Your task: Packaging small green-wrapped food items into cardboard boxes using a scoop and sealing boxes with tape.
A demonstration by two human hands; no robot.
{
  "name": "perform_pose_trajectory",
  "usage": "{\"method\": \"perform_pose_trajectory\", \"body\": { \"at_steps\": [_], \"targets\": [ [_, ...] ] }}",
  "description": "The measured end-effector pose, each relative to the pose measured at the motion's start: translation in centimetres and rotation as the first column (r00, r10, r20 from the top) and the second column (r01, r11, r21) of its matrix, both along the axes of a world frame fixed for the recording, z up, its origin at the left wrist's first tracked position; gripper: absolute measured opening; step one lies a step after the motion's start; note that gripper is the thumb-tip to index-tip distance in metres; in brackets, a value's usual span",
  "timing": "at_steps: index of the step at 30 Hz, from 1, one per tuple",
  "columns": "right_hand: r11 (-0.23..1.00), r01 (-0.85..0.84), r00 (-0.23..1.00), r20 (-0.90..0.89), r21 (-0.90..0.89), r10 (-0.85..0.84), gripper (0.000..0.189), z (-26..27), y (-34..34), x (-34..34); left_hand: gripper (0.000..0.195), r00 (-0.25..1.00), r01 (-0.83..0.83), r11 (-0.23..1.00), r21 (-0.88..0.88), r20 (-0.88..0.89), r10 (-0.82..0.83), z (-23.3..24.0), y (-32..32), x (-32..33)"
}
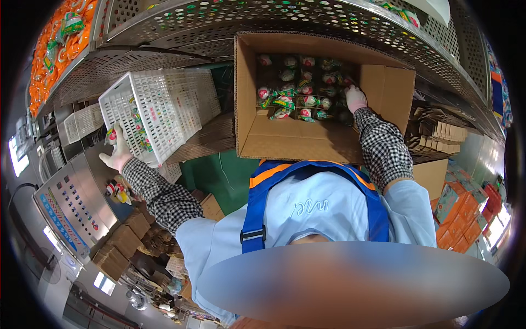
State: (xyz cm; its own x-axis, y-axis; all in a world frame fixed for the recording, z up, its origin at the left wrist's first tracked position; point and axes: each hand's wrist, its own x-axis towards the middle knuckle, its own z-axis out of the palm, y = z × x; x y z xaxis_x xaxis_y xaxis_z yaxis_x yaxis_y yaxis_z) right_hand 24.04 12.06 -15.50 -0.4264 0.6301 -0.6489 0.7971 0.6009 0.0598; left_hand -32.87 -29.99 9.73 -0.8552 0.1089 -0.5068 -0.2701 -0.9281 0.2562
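My left hand [117, 152], in a pale glove, is at the mouth of a white perforated plastic crate [176, 111] lying tilted on its side. A small wrapped ball in red, white and green film [111, 136] is at its fingers; the thumb points away. More such packets [139, 129] lie inside the crate. My gloved right hand [356, 99] reaches into an open cardboard box [287, 137], its fingertips at a wrapped ball [348, 80] near the right wall. Whether they grip it is unclear. Several wrapped balls [306, 88] sit in rows between dividers.
A perforated metal shelf [263, 18] spans above the box. Orange packets [61, 53] fill a bin at upper left. A control panel [78, 205] stands at left. Cardboard pieces [439, 129] are stacked right of the box, with orange cartons [460, 209] beyond.
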Motion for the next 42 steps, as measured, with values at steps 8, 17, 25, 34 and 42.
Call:
{"method": "perform_pose_trajectory", "body": {
  "at_steps": [8, 17, 25, 34, 42],
  "targets": [
    [0.962, -0.272, 0.958, -0.095, -0.003, 0.270, 0.023, 6.0, -1.1, -10.6, 0.047, 0.433, 0.417, 0.462, -0.783, -0.276, -0.858, 6.7, 13.0, 9.7],
    [0.958, -0.287, 0.897, -0.355, -0.016, 0.263, 0.032, 1.1, -5.5, -20.2, 0.015, -0.103, -0.732, 0.432, -0.527, -0.541, -0.835, 11.0, 31.4, 18.9],
    [0.957, -0.288, 0.850, -0.465, -0.020, 0.246, 0.024, -2.1, -4.8, -16.0, 0.018, 0.152, 0.131, 0.537, -0.833, -0.519, -0.841, 7.2, 27.6, 24.6],
    [0.564, -0.231, 0.392, -0.607, -0.793, -0.692, 0.030, 11.5, -2.8, -14.7, 0.058, 0.088, 0.180, 0.055, -0.982, -0.040, -0.995, -1.3, 20.8, 28.9],
    [0.173, -0.390, 0.117, -0.236, -0.904, -0.965, 0.036, 21.5, -4.0, -15.5, 0.060, 0.022, 0.675, 0.103, -0.730, -0.120, -0.993, -0.2, 22.9, 28.6]
  ]
}}
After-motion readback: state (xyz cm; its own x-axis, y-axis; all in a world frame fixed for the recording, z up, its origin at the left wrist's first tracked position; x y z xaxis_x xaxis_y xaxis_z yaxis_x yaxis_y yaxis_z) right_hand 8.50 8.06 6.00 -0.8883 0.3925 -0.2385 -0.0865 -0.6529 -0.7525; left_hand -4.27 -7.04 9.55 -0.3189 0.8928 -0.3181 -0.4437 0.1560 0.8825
